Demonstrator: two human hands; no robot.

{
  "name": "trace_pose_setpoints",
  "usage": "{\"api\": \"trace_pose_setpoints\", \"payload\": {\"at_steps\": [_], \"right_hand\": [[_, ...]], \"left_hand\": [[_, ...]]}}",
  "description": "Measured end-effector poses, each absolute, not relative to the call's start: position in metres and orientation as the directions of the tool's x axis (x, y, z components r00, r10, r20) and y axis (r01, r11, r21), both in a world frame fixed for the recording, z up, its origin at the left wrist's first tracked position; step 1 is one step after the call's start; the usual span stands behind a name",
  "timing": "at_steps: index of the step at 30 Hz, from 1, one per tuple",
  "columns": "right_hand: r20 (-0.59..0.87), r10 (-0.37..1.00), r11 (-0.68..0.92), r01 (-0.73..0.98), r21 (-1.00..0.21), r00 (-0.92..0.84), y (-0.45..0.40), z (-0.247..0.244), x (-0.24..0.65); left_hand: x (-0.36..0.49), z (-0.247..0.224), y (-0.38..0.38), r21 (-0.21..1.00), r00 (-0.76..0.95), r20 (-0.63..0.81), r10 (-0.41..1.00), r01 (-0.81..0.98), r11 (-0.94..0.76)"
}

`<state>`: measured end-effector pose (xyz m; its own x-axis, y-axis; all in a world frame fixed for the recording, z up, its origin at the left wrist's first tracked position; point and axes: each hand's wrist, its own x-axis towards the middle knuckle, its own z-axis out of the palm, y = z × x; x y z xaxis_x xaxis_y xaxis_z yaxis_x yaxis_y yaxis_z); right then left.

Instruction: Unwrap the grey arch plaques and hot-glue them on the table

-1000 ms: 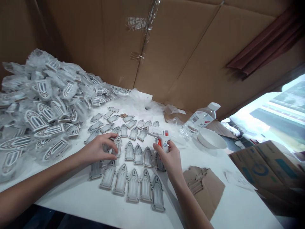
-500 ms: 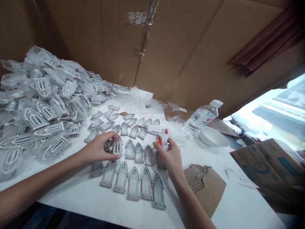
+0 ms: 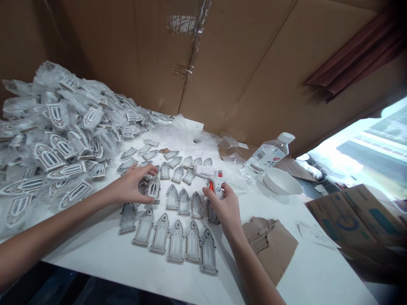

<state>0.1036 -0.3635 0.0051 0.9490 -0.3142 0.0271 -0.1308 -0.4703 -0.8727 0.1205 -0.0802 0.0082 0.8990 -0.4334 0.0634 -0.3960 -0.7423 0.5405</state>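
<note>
My left hand (image 3: pixel 133 184) has its thumb and fingers around a small arched window piece (image 3: pixel 154 189), held upright above the white table (image 3: pixel 108 262). In my right hand (image 3: pixel 225 207) is a white glue gun (image 3: pixel 208 173) with an orange trigger; its nozzle points left, over the pieces. Rows of grey arched frames (image 3: pixel 176 241) lie below and between the hands. Smaller rows of frames (image 3: pixel 178 173) lie beyond the nozzle. Part of a frame under my right hand is hidden.
A tall heap of plastic-wrapped window pieces (image 3: pixel 63 127) covers the left side. At the right are a plastic bottle (image 3: pixel 267 156), a white bowl (image 3: pixel 281 181) and torn cardboard (image 3: pixel 270 245). A cardboard wall (image 3: pixel 241 63) stands behind.
My left hand has moved slightly up and left with the window piece. My right hand and the glue gun have hardly moved.
</note>
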Motion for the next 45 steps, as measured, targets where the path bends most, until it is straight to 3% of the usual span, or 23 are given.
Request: {"api": "trace_pose_setpoints", "payload": {"at_steps": [7,20,26,30,36,45], "right_hand": [[0.059,-0.308,-0.523,-0.117,-0.844,0.950,-0.365,0.005,0.103],[0.063,-0.312,-0.510,-0.111,-0.853,0.948,-0.366,0.003,0.104],[0.045,-0.290,-0.465,-0.099,-0.880,0.956,-0.367,0.002,0.104],[0.058,-0.301,-0.476,-0.097,-0.874,0.952,-0.366,0.006,0.102],[0.032,-0.312,-0.464,-0.123,-0.877,0.949,-0.367,0.006,0.102],[0.023,-0.301,-0.472,-0.128,-0.872,0.953,-0.367,0.006,0.102]], "left_hand": [[0.115,0.002,-0.077,0.505,0.890,0.071,-0.450,-0.421,-0.754],[0.112,-0.001,-0.103,0.313,0.824,0.128,-0.552,-0.562,-0.766],[0.117,-0.006,-0.122,0.329,0.834,0.111,-0.541,-0.545,-0.772],[0.115,0.001,-0.116,0.384,0.862,0.162,-0.481,-0.504,-0.773],[0.107,0.014,-0.102,0.336,0.927,0.274,-0.257,-0.343,-0.877],[0.107,0.008,-0.106,0.327,0.950,0.202,-0.237,-0.294,-0.898]]}}
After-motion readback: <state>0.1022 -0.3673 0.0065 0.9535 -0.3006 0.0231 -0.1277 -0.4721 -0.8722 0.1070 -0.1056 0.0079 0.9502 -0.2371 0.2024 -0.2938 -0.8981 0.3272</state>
